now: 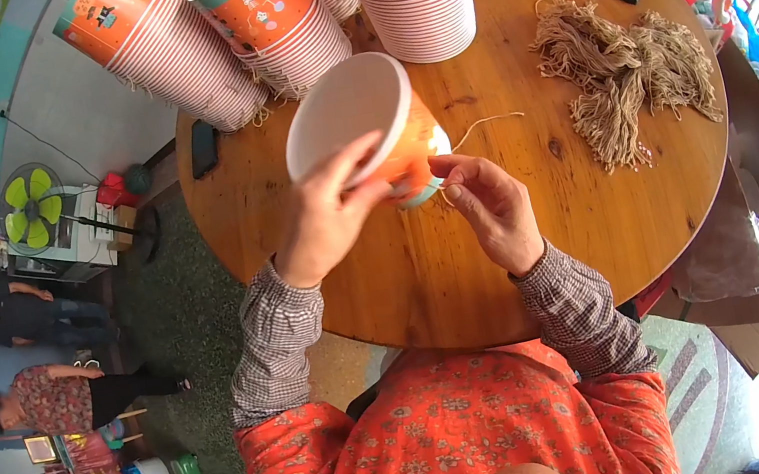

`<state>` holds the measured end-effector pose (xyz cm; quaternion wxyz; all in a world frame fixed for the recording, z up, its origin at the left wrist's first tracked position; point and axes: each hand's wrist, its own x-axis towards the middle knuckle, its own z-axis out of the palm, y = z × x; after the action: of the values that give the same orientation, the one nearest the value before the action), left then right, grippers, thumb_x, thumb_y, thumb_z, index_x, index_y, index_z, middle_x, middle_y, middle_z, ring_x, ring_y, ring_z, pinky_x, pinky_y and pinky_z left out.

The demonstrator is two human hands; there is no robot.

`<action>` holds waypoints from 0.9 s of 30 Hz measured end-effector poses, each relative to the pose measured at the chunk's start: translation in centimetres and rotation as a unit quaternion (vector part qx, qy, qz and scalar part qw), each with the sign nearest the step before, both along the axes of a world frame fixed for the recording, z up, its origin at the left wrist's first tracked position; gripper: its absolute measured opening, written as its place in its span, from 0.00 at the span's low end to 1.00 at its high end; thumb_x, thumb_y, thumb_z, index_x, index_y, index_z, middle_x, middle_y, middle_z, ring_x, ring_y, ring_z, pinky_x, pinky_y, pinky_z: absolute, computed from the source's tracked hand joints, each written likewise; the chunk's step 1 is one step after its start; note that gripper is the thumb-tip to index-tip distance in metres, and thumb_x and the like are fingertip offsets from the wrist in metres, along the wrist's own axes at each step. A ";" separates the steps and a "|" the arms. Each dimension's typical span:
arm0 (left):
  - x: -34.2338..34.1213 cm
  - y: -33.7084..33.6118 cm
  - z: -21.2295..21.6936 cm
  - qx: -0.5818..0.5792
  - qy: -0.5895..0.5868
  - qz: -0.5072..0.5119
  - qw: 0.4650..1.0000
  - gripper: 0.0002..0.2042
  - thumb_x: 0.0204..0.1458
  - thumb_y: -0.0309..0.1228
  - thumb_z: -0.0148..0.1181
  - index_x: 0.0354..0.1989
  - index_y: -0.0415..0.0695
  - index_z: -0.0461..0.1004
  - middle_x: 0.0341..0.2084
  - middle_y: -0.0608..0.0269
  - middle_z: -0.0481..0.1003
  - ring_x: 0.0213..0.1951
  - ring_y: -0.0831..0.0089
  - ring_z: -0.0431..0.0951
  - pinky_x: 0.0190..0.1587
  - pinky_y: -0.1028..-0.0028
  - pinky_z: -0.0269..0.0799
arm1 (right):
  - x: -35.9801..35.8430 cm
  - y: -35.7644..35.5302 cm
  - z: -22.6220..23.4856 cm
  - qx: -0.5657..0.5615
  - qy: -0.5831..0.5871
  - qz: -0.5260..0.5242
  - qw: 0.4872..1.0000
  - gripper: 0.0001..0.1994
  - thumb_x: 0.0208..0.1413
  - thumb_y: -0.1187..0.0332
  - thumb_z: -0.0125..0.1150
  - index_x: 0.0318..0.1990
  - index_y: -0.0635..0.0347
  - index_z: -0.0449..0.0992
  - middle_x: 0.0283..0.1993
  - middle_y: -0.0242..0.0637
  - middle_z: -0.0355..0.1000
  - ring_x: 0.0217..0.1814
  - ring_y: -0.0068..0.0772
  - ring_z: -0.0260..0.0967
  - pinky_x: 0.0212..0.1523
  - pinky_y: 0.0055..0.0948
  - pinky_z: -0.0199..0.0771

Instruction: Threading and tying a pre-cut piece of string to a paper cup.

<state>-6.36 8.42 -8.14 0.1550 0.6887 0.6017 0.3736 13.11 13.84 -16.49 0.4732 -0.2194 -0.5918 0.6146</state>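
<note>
Orange and tilted, the bucket [362, 118] was clamped in the left hand's [331, 207] fingers, base (likely for access) beside the right hand's [494, 205] pinched-together fingertips, cord [485, 120] beyond.

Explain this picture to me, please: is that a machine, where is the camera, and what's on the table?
No machine here: these are a person's own bare hands. The camera sits on their head, looking down, and its very wide lens bends straight edges near the rim. On the round wooden table are stacks of paper tubs along the far side, a phone at the left and bundled cords at the right. The left hand holds one tilted tub. The right hand brings thumb and forefinger to its side; what they pinch is too small to tell.
</note>
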 end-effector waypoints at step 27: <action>-2.5 0.5 -0.9 0.144 0.078 -0.027 0.986 0.06 0.49 0.25 0.63 0.35 0.38 0.75 0.26 0.60 0.77 0.31 0.65 0.77 0.55 0.62 0.65 | -1.3 2.5 2.3 0.044 0.009 -0.096 0.994 0.04 0.55 0.74 0.58 0.35 0.65 0.72 0.43 0.38 0.71 0.42 0.27 0.71 0.42 0.25 0.74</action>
<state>-8.87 8.89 -9.05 0.0169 0.7467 0.5332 0.3972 11.80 16.31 -14.21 0.5445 -0.2489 -0.5899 0.5418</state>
